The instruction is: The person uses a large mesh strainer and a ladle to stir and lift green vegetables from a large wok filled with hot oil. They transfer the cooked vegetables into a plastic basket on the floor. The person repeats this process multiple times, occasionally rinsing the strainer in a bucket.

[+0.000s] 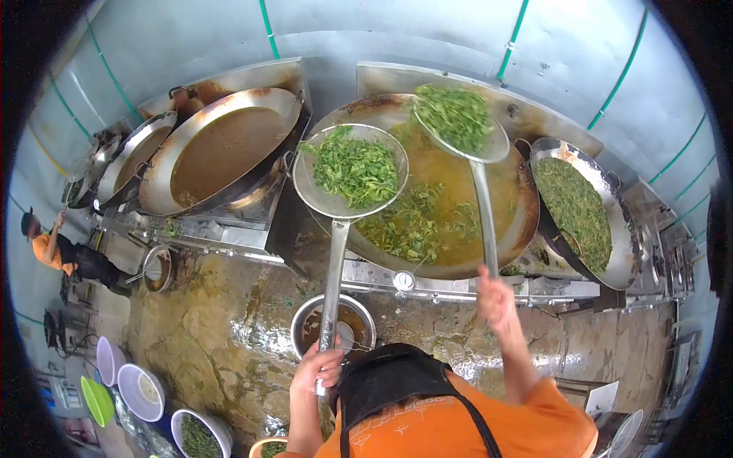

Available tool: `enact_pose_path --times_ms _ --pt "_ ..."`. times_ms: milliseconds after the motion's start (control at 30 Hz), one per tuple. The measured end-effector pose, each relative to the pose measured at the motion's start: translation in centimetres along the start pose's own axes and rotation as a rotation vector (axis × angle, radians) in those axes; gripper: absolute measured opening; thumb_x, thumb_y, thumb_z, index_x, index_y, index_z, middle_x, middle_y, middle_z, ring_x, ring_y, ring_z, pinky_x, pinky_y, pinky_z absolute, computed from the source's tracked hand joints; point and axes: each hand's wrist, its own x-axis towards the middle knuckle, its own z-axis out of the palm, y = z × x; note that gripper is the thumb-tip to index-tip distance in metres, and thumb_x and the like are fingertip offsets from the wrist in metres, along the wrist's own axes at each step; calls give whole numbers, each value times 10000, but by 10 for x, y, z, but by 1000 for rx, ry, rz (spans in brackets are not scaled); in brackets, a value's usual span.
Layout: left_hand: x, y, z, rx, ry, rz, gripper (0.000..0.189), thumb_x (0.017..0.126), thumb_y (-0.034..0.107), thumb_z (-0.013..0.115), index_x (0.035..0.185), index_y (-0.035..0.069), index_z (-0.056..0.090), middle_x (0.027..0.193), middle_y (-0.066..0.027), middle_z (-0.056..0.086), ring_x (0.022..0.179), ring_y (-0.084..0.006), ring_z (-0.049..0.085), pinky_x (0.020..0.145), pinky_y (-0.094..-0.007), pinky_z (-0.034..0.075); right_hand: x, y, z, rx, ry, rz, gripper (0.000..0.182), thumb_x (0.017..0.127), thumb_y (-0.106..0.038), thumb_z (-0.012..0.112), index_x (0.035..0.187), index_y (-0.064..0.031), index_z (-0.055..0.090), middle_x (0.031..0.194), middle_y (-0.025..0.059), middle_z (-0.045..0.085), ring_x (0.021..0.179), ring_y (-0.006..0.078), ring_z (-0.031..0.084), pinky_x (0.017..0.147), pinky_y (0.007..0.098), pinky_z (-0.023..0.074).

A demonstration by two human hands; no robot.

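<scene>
My left hand (pixel 320 366) grips the metal handle of a large strainer (pixel 338 252). Chopped leafy greens (pixel 358 169) lie heaped in its mesh bowl, which is over the left side of a wide wok (pixel 518 229). In my right hand (pixel 495 300) is the handle of a second strainer (pixel 487 212), raised over the far right part of the same wok. Its greens (pixel 458 117) are blurred and bulge past the rim. Yellowish liquid (pixel 458 183) fills the wok, and more greens (pixel 409 229) float at its near side.
Brown liquid is in a tilted wok (pixel 152 189) at left. A right-hand wok (pixel 621 246) holds dark green leaves. On the wet floor (pixel 212 320) stand a metal pot (pixel 295 329) near my left hand and several plastic baskets (pixel 143 395). A person (pixel 74 255) works at far left.
</scene>
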Motion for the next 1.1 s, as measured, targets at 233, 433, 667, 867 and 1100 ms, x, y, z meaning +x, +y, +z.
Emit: enact_pose_path --times_ms 233,433,667,867,1100 --pt "-3 19 -7 49 -94 -34 185 939 47 560 1100 138 559 598 56 386 361 -18 297 308 -194 220 0 -15 28 -189 109 -61 93 955 -44 500 1024 -106 493 528 -73 344 315 29 270 241 198 230" --pt "-8 35 -8 108 -135 -65 158 945 72 571 1082 149 572 603 64 387 372 -8 299 308 -185 216 -33 24 73 -612 279 -117 194 911 -33 575 1014 -142 452 526 -59 330 321 41 282 269 227 228" --pt "-11 57 -24 144 -184 -66 138 944 48 540 1067 108 562 613 66 381 386 -1 296 305 -182 207 -52 86 107 -1541 556 -127 245 894 -80 582 1064 -12 418 613 44 487 385 154 479 337 325 412" --pt "-21 70 -11 262 -225 -79 161 918 64 586 1062 107 528 647 62 409 406 3 330 330 -181 242 -49 132 77 -2392 601 -95 366 865 -128 597 1143 39 427 774 272 614 630 372 630 564 447 518" --pt "-1 58 -31 48 -377 -141 117 946 50 544 1044 99 584 607 76 407 386 3 337 316 -176 275 -50 108 76 -2117 538 -254 352 841 -160 678 1108 5 518 785 168 624 559 296 604 506 392 491"
